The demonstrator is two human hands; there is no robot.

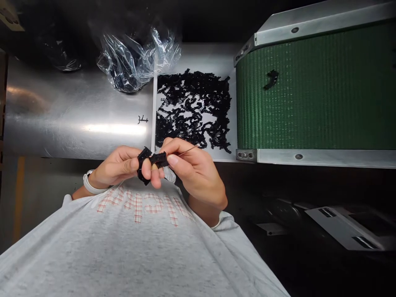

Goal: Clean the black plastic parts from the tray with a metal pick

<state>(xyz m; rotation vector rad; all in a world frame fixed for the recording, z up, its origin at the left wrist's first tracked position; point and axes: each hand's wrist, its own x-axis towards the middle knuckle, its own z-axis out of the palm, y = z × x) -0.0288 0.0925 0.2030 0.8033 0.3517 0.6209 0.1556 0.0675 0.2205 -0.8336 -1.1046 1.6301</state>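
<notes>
Both my hands meet close to my chest, over my grey shirt. My left hand (119, 167) pinches a small black plastic part (142, 163) between thumb and fingers. My right hand (194, 169) grips a second black plastic part (159, 159) pressed against the first, and a thin metal wire or pin (189, 150) sticks out past its fingers. A white band sits on my left wrist. Just beyond my hands lies a pile of several similar black parts (193, 109) on a white sheet (222, 66).
A shiny metal table (74, 111) holds a crumpled clear plastic bag (136, 62) of black parts at the back. To the right runs a green conveyor belt (315, 86) in a metal frame, with one black part (271, 79) on it. Dark machinery lies lower right.
</notes>
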